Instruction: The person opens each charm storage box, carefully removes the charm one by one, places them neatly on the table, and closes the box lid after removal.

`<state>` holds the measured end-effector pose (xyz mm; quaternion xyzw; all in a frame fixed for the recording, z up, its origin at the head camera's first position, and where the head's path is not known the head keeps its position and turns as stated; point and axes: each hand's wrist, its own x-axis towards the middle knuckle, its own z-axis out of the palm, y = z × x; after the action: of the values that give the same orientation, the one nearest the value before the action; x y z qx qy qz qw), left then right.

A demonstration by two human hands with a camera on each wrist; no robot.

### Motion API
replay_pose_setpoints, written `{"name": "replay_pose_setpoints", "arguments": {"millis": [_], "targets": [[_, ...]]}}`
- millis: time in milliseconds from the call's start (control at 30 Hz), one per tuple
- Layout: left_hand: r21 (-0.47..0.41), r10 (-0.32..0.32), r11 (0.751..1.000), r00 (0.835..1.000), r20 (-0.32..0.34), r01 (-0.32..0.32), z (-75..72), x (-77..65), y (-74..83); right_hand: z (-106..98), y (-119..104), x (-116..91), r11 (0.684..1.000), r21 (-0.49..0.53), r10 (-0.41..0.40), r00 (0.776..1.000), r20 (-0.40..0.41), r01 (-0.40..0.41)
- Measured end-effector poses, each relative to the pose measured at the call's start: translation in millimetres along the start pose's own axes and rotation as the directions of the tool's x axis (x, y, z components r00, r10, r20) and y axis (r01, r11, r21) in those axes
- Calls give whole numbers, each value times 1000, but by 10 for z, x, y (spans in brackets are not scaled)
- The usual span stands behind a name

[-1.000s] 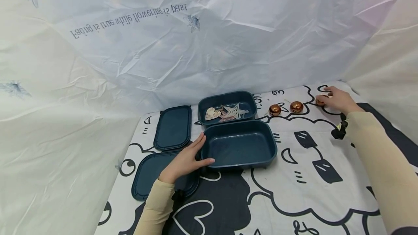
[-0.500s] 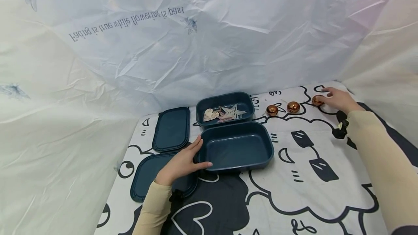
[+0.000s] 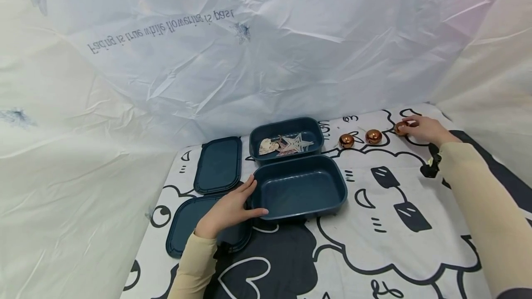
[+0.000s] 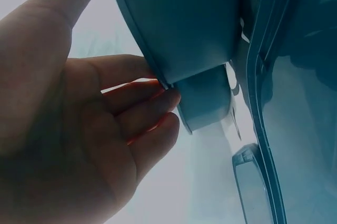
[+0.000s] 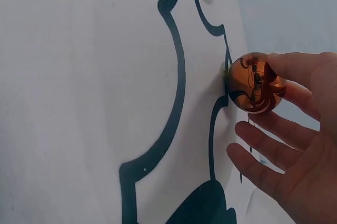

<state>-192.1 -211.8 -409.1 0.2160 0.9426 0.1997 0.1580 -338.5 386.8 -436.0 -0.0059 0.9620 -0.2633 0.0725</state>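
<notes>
My right hand [image 3: 428, 130] is at the far right of the cloth, thumb and forefinger pinching a shiny copper bauble [image 5: 255, 84]. Its other fingers spread loosely below the ball in the right wrist view. Two more copper baubles, a middle one [image 3: 373, 136] and a left one [image 3: 346, 140], sit in a row to its left. With fingers fairly straight, my left hand [image 3: 228, 211] touches the left end of a dark blue box [image 3: 299, 193] that has nothing in it. In the left wrist view the fingertips [image 4: 171, 97] lie against the box's rim.
Behind the front box stands a second blue box [image 3: 287, 126] holding a white star [image 3: 298, 142] and other small decorations. Two blue lids, a rear one [image 3: 219, 165] and a front one [image 3: 183, 230], lie at left. White sheeting [image 3: 166, 82] rises behind the patterned cloth.
My right hand has drawn its fingers in round the bauble and shifted slightly left with it. My left hand and the front box have moved a little left. The head view has shifted slightly.
</notes>
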Motion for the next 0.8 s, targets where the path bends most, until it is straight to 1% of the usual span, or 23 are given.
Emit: {"name": "replay_pose_setpoints", "arguments": {"millis": [167,500,800], "targets": [[7,3,1000,1000,-3,-3,-14,-10,11,-27,-17,-26,1000,-3,-3,1000,6,3],[-8,-8,1000,1000,2,8,-4,-11,26,-22,45,-27,1000,9,16,1000,14,-16],[-5,-1,1000,1000,8,1,0,-3,17,-41,-33,-66,1000,19,15,1000,20,-16]]}}
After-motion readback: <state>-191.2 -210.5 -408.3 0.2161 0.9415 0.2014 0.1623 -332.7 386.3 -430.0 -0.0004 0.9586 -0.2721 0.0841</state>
